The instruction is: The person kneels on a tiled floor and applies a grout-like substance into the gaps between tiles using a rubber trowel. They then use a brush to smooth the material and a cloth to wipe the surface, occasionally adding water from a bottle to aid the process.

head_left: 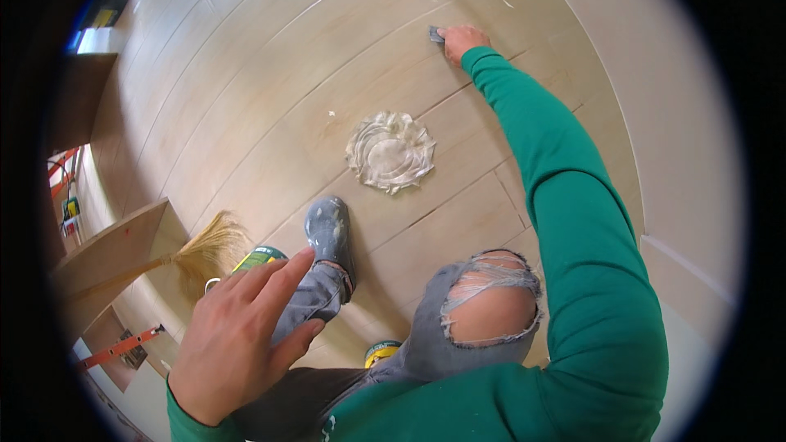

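Observation:
My right hand [465,42] reaches far forward to the plank-patterned floor [278,82]. Its fingers are closed on a small grey flat scraper [436,34], its edge at the floor beside a joint between planks; most of it is hidden by the hand. Between that hand and my shoe lies a round, ruffled off-white mass [390,152], touched by neither hand. My left hand [241,336] is raised at the lower left with fingers stretched out, holding nothing. Behind its fingertips a green container [260,258] shows in part.
My paint-spotted grey shoe [329,233] and bent knee [491,299] are close by. A straw broom [214,245] leans at the left near a wooden panel [123,237] and an orange level-like bar [123,349]. A yellow-and-green can [381,352] stands under my leg. A pale wall [655,90] borders the right.

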`<action>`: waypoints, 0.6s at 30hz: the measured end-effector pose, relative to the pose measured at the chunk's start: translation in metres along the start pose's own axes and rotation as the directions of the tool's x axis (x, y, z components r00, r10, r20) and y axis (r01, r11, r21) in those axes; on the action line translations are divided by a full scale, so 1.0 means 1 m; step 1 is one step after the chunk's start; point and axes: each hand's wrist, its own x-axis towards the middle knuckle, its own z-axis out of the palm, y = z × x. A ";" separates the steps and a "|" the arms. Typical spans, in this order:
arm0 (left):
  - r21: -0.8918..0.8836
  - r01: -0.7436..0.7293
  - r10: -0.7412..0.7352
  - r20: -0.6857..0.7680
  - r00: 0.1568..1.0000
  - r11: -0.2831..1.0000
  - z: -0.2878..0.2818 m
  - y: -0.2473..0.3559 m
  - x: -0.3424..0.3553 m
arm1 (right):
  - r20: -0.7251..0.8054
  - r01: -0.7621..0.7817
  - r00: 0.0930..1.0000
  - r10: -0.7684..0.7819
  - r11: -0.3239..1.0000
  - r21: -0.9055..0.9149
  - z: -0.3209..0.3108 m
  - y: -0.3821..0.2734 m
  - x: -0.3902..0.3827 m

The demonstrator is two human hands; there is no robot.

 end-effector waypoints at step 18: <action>0.111 -0.503 0.513 -0.087 0.854 0.857 0.023 0.047 -0.038 | -0.332 0.239 0.901 -0.280 0.958 -0.160 0.131 -0.188 -0.266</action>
